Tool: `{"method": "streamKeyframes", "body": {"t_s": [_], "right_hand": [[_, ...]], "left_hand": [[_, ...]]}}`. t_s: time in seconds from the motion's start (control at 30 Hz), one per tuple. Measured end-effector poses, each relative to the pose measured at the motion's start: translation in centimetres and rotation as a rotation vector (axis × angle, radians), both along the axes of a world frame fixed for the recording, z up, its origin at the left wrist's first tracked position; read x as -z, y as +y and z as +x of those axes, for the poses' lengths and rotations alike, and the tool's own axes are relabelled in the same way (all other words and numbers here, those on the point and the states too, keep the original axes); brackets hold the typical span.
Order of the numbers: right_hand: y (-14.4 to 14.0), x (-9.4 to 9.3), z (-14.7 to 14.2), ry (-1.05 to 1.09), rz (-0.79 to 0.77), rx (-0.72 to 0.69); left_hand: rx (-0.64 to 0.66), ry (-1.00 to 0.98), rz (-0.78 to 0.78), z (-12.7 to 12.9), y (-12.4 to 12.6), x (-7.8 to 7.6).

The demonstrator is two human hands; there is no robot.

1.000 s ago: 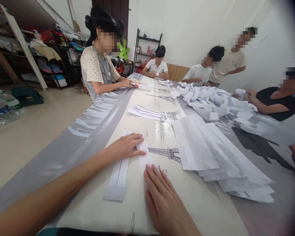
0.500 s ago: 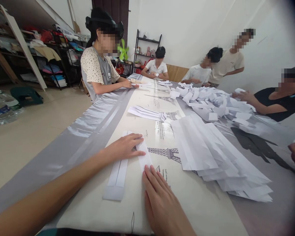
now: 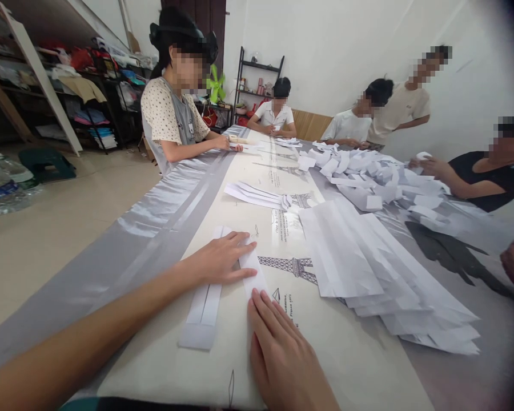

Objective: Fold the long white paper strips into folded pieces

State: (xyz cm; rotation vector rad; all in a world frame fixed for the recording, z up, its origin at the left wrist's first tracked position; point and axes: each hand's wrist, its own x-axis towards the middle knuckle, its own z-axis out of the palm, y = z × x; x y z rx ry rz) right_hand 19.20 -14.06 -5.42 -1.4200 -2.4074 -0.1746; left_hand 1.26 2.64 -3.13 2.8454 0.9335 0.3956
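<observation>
The left hand (image 3: 223, 260) is lying flat and open, fingers spread, pressing down on a folded paper strip (image 3: 205, 302) on the tabletop (image 3: 154, 354). The right hand (image 3: 282, 354) is also resting open, palm down, its fingertips (image 3: 257, 297) touching the strip's folded flap beside the left hand; neither hand is gripping anything. A stack of folded papers (image 3: 368, 268) is lying to the right, with a looser heap (image 3: 368, 177) farther back. Other people are sitting around the tabletop, their hands working on paper.
</observation>
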Motion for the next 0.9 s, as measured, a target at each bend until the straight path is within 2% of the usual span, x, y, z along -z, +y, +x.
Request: {"method": "streamKeyframes", "body": {"t_s": [0.17,0.33,0.47,0.53,0.63,0.7,0.77,0.9], "right_hand": [[-0.3,0.5,0.2,-0.004,0.048,-0.027],[-0.2,0.5,0.2,-0.01,0.061,-0.07],[-0.5,0.2,0.5,0.023,0.082,-0.116],[-0.8,-0.1,1.1,0.071,0.045,-0.147],[-0.9,-0.9,2.7,0.24,-0.112,-0.166],[-0.2,-1.6,3.9,0.358,-0.188,-0.093],[1.0,-2.2,4.6,0.374,-0.158,-0.034],[3.2,-2.1,4.4,0.201,-0.153,-0.068]], "left_hand": [[0.006,0.019,-0.009,0.3,-0.3,0.1],[-0.129,0.024,-0.076,1.7,-1.4,0.5],[-0.147,0.033,-0.083,2.2,-1.9,0.8],[-0.148,0.027,-0.075,2.1,-1.9,0.8],[-0.149,0.011,-0.04,2.0,-1.7,0.7],[-0.144,0.021,-0.035,2.0,-1.6,0.6],[-0.136,0.04,-0.04,2.0,-1.6,0.5],[-0.149,0.075,-0.036,2.1,-1.7,0.4]]}}
